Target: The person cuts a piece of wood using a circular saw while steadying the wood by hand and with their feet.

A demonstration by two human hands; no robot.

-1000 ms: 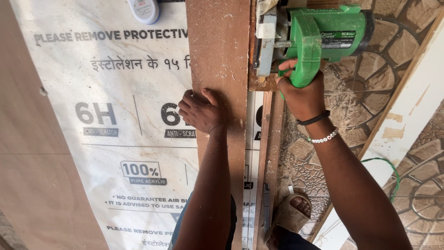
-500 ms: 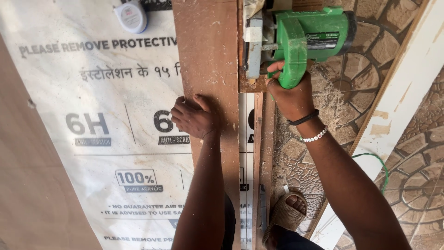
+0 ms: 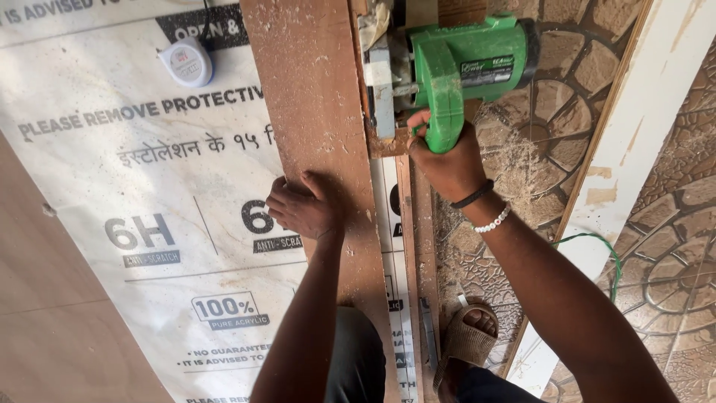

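My right hand (image 3: pixel 446 163) grips the handle of a green electric circular saw (image 3: pixel 455 67), which sits at the right edge of a long brown wooden board (image 3: pixel 317 112). My left hand (image 3: pixel 304 207) presses flat on that board, fingers on its left edge, a little nearer to me than the saw. The board lies on a large sheet covered with white printed protective film (image 3: pixel 149 194). A narrow cut strip (image 3: pixel 425 246) runs along the board's right side.
A small round tape measure (image 3: pixel 188 63) lies on the film at upper left. Sawdust covers the patterned stone floor (image 3: pixel 537 127) by the saw. A white-painted plank (image 3: pixel 634 134) lies diagonally at right, a green cord (image 3: pixel 597 242) crosses it, and my sandalled foot (image 3: pixel 470 336) is below.
The saw and my right hand have come nearer to me along the board's right edge. My left hand keeps pressing the board.
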